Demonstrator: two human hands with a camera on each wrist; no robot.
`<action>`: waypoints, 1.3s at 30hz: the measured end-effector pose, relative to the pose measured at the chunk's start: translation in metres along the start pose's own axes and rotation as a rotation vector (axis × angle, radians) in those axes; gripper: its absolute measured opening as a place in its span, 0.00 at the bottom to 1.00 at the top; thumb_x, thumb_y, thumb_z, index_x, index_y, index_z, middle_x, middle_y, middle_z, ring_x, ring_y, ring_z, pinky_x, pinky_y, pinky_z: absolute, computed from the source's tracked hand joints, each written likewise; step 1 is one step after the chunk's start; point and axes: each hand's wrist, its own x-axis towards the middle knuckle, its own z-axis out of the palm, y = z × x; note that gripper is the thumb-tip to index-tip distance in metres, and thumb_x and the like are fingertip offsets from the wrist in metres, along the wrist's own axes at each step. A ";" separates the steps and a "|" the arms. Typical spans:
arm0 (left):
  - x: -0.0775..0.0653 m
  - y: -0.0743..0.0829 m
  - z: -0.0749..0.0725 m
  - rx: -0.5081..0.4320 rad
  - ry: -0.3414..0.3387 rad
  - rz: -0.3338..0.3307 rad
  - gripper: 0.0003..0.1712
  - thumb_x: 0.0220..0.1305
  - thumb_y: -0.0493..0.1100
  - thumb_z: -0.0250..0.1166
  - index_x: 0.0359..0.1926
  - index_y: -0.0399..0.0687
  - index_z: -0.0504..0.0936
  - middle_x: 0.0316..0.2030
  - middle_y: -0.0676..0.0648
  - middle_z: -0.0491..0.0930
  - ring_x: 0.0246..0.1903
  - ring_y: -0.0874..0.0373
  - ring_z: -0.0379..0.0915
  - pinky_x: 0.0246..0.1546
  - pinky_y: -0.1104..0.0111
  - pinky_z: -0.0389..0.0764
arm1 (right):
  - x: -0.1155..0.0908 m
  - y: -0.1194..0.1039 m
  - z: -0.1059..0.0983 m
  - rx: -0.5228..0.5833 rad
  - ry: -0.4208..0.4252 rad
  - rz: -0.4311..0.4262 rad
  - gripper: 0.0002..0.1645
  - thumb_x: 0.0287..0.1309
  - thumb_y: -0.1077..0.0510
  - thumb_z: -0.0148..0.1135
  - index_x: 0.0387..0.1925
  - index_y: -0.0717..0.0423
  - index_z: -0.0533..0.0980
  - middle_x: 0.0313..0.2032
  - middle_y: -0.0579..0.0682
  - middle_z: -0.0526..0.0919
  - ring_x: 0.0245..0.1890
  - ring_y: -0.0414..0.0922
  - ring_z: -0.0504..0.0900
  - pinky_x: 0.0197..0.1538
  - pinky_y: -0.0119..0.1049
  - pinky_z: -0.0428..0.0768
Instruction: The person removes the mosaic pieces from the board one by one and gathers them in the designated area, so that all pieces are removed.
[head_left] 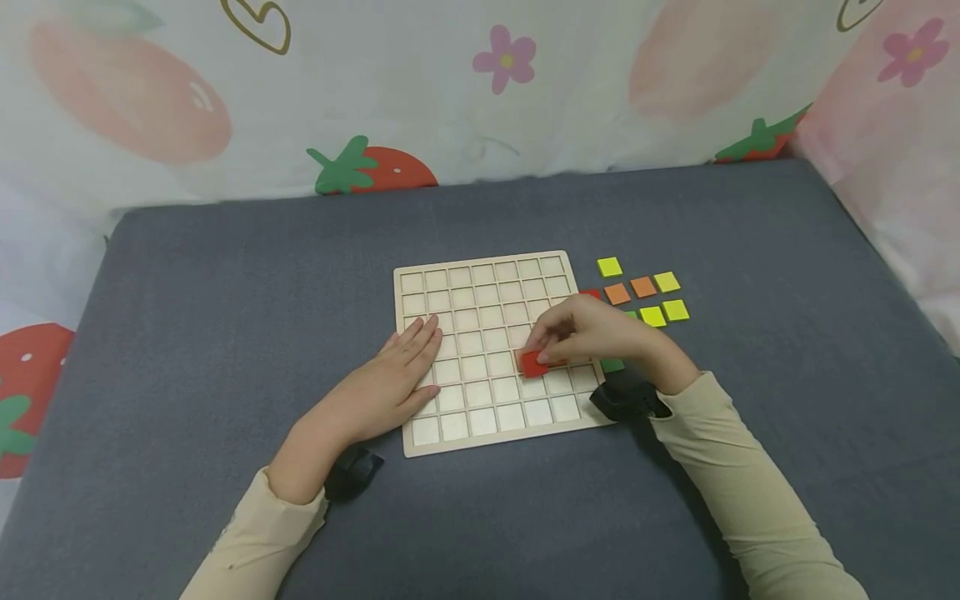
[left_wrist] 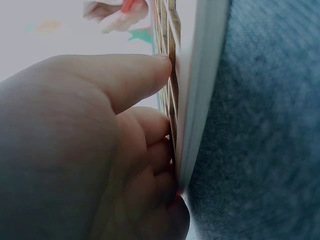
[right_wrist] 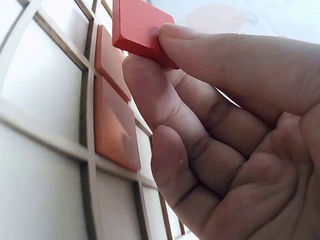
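Observation:
A wooden grid board [head_left: 480, 434] with square cells lies on the table. My left hand [head_left: 393, 377] rests on its left side, fingers straight across the cells; the left wrist view shows the thumb and fingertips at the board's edge. My right hand [head_left: 592, 333] pinches a red square tile [head_left: 534, 364] between thumb and fingers, above the right half of the board. In the right wrist view the red tile is tilted, and beyond the fingers two orange tiles [right_wrist: 117, 125] sit in neighbouring cells of the grid. In the head view the right hand mostly hides those orange tiles.
Right of the board lie several loose tiles: yellow tiles [head_left: 652, 317], orange tiles [head_left: 617, 293], green tiles [head_left: 612, 365] and a red one [head_left: 591, 293], some partly behind the right hand. Dark grey cloth covers the table [head_left: 225, 333]. A printed curtain [head_left: 570, 100] hangs behind.

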 end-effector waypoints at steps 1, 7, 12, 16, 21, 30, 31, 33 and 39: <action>0.000 0.000 0.000 0.000 0.000 0.000 0.38 0.71 0.47 0.52 0.71 0.31 0.48 0.72 0.37 0.41 0.72 0.47 0.33 0.69 0.55 0.44 | -0.002 0.000 -0.001 0.002 0.003 0.002 0.07 0.53 0.67 0.65 0.36 0.62 0.83 0.30 0.48 0.84 0.31 0.42 0.81 0.36 0.33 0.78; 0.000 0.001 0.000 -0.007 -0.005 -0.006 0.38 0.71 0.47 0.52 0.71 0.32 0.48 0.72 0.38 0.40 0.72 0.47 0.33 0.69 0.55 0.44 | -0.011 0.002 -0.006 0.003 0.018 0.008 0.07 0.54 0.67 0.65 0.37 0.62 0.82 0.30 0.49 0.85 0.30 0.43 0.82 0.35 0.33 0.78; 0.000 0.000 0.000 -0.008 -0.002 -0.002 0.37 0.71 0.47 0.52 0.71 0.31 0.48 0.72 0.38 0.41 0.72 0.47 0.33 0.69 0.54 0.44 | -0.017 0.006 -0.009 0.004 0.022 0.016 0.07 0.54 0.67 0.65 0.37 0.63 0.82 0.31 0.50 0.85 0.30 0.45 0.82 0.34 0.32 0.77; 0.000 0.000 0.000 -0.008 0.002 -0.001 0.38 0.71 0.47 0.52 0.71 0.31 0.49 0.72 0.37 0.41 0.72 0.47 0.33 0.69 0.54 0.44 | -0.021 0.009 -0.012 0.014 0.027 0.024 0.08 0.54 0.68 0.65 0.37 0.63 0.82 0.33 0.51 0.85 0.32 0.45 0.82 0.36 0.33 0.78; 0.001 0.001 0.000 -0.009 -0.002 -0.004 0.38 0.71 0.47 0.52 0.71 0.31 0.48 0.72 0.37 0.41 0.72 0.46 0.33 0.69 0.53 0.44 | -0.025 0.011 -0.015 0.010 0.037 0.022 0.08 0.53 0.68 0.65 0.38 0.64 0.82 0.32 0.52 0.84 0.30 0.45 0.81 0.35 0.33 0.79; 0.000 0.000 0.001 -0.003 -0.002 -0.001 0.38 0.71 0.47 0.52 0.71 0.31 0.48 0.72 0.37 0.41 0.72 0.47 0.33 0.69 0.54 0.45 | -0.032 0.012 -0.020 -0.006 0.056 0.021 0.09 0.54 0.68 0.65 0.39 0.64 0.82 0.35 0.53 0.84 0.32 0.45 0.82 0.36 0.32 0.79; 0.000 0.000 0.001 -0.003 -0.002 -0.001 0.38 0.71 0.47 0.52 0.71 0.31 0.48 0.72 0.37 0.41 0.72 0.47 0.33 0.69 0.54 0.45 | -0.032 0.012 -0.020 -0.003 0.058 0.020 0.09 0.54 0.68 0.65 0.38 0.65 0.82 0.35 0.53 0.84 0.32 0.45 0.82 0.36 0.32 0.79; 0.000 -0.001 0.001 -0.003 -0.005 -0.002 0.38 0.71 0.47 0.52 0.71 0.31 0.48 0.72 0.38 0.41 0.72 0.47 0.33 0.69 0.54 0.45 | -0.033 0.013 -0.022 0.005 0.058 0.017 0.09 0.54 0.68 0.65 0.38 0.65 0.82 0.35 0.53 0.84 0.32 0.43 0.82 0.36 0.32 0.79; 0.001 0.000 0.000 -0.010 -0.007 -0.001 0.38 0.71 0.47 0.52 0.71 0.31 0.47 0.72 0.37 0.41 0.72 0.46 0.33 0.69 0.54 0.45 | -0.038 0.016 -0.026 0.007 0.058 0.016 0.08 0.55 0.69 0.64 0.38 0.65 0.82 0.33 0.53 0.85 0.32 0.43 0.82 0.36 0.32 0.79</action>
